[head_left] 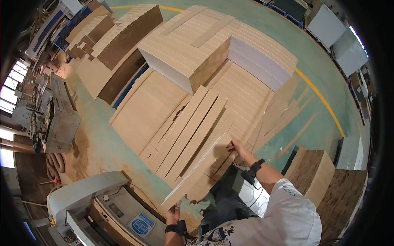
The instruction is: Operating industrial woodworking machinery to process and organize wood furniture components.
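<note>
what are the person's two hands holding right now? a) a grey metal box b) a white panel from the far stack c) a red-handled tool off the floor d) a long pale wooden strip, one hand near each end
d: the left hand grips the near end of the long pale wooden strip and the right hand rests at its far end, above the pile of cut wooden boards.
</note>
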A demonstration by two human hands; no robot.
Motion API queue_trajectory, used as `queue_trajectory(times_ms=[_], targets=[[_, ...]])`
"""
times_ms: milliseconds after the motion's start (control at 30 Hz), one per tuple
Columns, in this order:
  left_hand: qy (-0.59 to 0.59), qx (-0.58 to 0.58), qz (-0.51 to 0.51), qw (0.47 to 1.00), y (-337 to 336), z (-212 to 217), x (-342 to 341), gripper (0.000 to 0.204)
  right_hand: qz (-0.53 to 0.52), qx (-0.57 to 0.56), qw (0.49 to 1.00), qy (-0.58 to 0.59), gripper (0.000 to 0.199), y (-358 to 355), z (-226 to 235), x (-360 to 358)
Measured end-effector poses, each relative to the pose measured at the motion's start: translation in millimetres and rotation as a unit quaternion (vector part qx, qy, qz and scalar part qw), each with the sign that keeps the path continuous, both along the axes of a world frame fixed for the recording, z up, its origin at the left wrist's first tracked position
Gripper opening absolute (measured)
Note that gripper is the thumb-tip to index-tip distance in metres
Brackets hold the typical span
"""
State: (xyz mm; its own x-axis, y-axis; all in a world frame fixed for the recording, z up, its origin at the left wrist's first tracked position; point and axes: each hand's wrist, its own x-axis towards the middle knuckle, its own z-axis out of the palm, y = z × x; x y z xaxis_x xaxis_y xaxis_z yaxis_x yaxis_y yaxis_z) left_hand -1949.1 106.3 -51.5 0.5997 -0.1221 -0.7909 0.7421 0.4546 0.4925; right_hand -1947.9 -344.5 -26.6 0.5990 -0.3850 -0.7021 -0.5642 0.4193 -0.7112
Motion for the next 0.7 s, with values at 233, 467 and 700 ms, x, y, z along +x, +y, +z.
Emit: queue_trajectory(times_ms=[233,467,700], targets=[[-0.034,-0.002,0.031,0.999,34,5,12,0.041,0.158,-0.213,0.964,-0.023,0.042,3,-6,-9],[-0.011,-0.021,0.105,0.994,12,7,1,0.03,0.473,-0.418,0.676,-0.38,0.046,105,101,26],[0.017,-0.209,0.115,0.971,-42,-70,-21,0.039,0.64,-0.498,0.436,-0.391,0.056,162,78,50]])
